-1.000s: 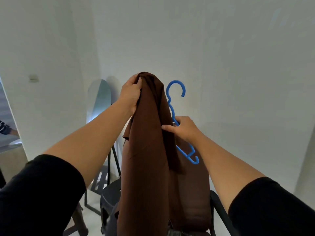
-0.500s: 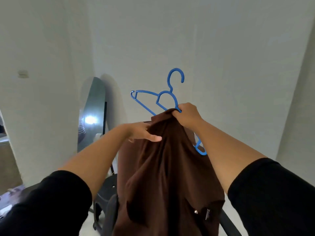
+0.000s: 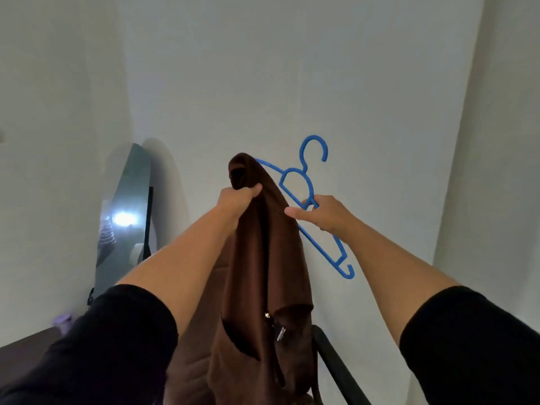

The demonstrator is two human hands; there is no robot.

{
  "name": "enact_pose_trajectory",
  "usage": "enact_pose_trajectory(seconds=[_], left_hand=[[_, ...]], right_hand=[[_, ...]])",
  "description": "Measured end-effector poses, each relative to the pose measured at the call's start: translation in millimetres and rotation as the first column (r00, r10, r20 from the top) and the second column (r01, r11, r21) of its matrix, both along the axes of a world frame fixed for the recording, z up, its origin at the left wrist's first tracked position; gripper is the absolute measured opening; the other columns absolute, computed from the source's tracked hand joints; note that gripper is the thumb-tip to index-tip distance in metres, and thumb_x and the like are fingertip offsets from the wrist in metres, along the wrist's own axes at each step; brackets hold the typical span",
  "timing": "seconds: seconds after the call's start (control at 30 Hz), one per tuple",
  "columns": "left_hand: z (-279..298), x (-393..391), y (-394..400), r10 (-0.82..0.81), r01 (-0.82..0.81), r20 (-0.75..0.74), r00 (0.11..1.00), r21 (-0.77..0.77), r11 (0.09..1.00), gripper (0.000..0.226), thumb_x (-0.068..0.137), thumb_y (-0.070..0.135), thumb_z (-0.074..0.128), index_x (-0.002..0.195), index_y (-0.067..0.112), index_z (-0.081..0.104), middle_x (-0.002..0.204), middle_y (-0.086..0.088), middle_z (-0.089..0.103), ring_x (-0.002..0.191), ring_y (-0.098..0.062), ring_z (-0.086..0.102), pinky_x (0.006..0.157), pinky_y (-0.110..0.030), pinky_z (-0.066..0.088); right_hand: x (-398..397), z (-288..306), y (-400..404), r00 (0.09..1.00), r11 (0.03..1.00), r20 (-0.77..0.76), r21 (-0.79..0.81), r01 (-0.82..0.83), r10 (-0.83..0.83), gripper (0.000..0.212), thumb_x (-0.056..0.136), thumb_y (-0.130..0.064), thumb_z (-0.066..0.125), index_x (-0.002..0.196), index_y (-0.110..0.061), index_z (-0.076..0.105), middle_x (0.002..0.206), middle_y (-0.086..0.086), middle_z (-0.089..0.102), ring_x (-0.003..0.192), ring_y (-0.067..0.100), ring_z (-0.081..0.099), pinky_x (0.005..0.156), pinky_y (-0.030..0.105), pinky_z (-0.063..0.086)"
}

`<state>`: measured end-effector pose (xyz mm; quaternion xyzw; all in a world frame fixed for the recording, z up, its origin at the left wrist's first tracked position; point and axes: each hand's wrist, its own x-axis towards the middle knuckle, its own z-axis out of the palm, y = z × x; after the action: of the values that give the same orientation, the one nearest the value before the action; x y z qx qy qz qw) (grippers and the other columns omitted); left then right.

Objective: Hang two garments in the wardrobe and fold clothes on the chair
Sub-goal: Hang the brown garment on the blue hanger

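Plain white walls fill most of my view, with a tall mirror (image 3: pixel 125 217) leaning in the corner at about nine o'clock and a dark chair frame (image 3: pixel 336 363) low at five o'clock. No wardrobe is in sight.

My left hand (image 3: pixel 238 200) is closed on a bunch of the brown garment (image 3: pixel 263 287) near its top, holding it up at the centre of the frame. My right hand (image 3: pixel 327 213) is wrapped around the blue hanger (image 3: pixel 304 182) just below its neck, hook pointing up toward one o'clock. One hanger arm is tucked into the top of the cloth at twelve o'clock; the other juts bare toward four o'clock.

I judge the step as dressing the hanger, half done. To do it well, I would keep the hanger steady with the right hand, let the left loosen the bunched cloth and find the second shoulder opening, then draw that over the bare arm. The fabric looks soft and heavy, so it may slide off the covered end if I tilt the hanger further.
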<state>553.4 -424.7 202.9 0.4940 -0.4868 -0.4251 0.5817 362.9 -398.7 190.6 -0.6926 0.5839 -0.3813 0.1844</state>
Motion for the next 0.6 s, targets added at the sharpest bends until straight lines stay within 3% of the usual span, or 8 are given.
enact_pose_trajectory(seconds=[0.1, 0.2, 0.27, 0.43, 0.53, 0.6], left_hand=[[27.3, -3.4, -5.7, -0.042, 0.035, -0.163, 0.986, -0.046, 0.998, 0.063, 0.073, 0.035, 0.076, 0.124, 0.005, 0.054, 0.116, -0.01, 0.065, 0.102, -0.028, 0.063, 0.095, -0.042, 0.05], [48.7, -4.7, -4.0, -0.06, 0.034, -0.26, 0.964, -0.103, 0.994, 0.052, 0.078, 0.034, 0.073, 0.121, 0.007, 0.058, 0.112, -0.007, 0.067, 0.102, -0.025, 0.064, 0.095, -0.041, 0.049], [58.1, -4.6, -3.9, -0.068, 0.028, -0.313, 0.947, -0.132, 0.991, 0.049, 0.081, 0.033, 0.071, 0.121, 0.008, 0.058, 0.111, -0.007, 0.068, 0.101, -0.025, 0.064, 0.095, -0.041, 0.05], [51.4, -2.1, -4.9, -0.054, -0.008, -0.397, 0.916, -0.153, 0.988, 0.046, 0.085, 0.035, 0.066, 0.121, 0.008, 0.057, 0.11, -0.009, 0.067, 0.098, -0.026, 0.065, 0.087, -0.039, 0.053], [42.9, 5.0, -7.7, -0.022, -0.038, -0.42, 0.907, -0.132, 0.99, 0.047, 0.085, 0.038, 0.065, 0.121, 0.008, 0.058, 0.111, -0.009, 0.067, 0.098, -0.026, 0.065, 0.085, -0.039, 0.053], [40.1, 10.8, -10.7, -0.015, -0.048, -0.453, 0.892, -0.127, 0.991, 0.047, 0.084, 0.038, 0.066, 0.12, 0.008, 0.059, 0.111, -0.009, 0.068, 0.097, -0.026, 0.066, 0.082, -0.038, 0.055]], right_hand=[[-17.5, -24.2, -3.5, 1.0, 0.996, 0.014, 0.089, -0.008, 0.007, 0.067, 0.068, -0.065, 0.067, 0.112, -0.017, 0.055, 0.102, 0.002, 0.058, 0.089, 0.015, 0.056, 0.083, 0.034, 0.048], [-16.6, -37.7, -5.5, 0.996, 0.986, 0.067, 0.15, -0.067, 0.057, 0.063, 0.069, -0.061, 0.069, 0.105, -0.009, 0.059, 0.092, 0.004, 0.058, 0.086, 0.016, 0.055, 0.081, 0.034, 0.048], [-10.8, -39.4, -8.3, 0.991, 0.986, 0.099, 0.137, -0.099, 0.086, 0.064, 0.072, -0.057, 0.069, 0.105, -0.004, 0.059, 0.085, 0.005, 0.055, 0.079, 0.016, 0.052, 0.075, 0.031, 0.045], [6.8, -34.1, -17.5, 0.993, 0.995, 0.061, -0.022, -0.101, 0.102, 0.031, 0.087, -0.036, 0.063, 0.101, -0.008, 0.068, 0.075, -0.002, 0.055, 0.068, 0.011, 0.05, 0.064, 0.018, 0.04], [11.6, -35.9, -21.7, 0.994, 0.994, 0.035, -0.039, -0.104, 0.106, 0.032, 0.089, -0.032, 0.061, 0.1, -0.004, 0.069, 0.077, 0.004, 0.056, 0.064, 0.01, 0.046, 0.06, 0.018, 0.037], [15.4, -37.7, -22.6, 0.99, 0.991, 0.076, 0.045, -0.126, 0.123, 0.042, 0.09, -0.042, 0.055, 0.107, -0.006, 0.068, 0.085, 0.003, 0.056, 0.073, 0.01, 0.05, 0.066, 0.021, 0.04]])
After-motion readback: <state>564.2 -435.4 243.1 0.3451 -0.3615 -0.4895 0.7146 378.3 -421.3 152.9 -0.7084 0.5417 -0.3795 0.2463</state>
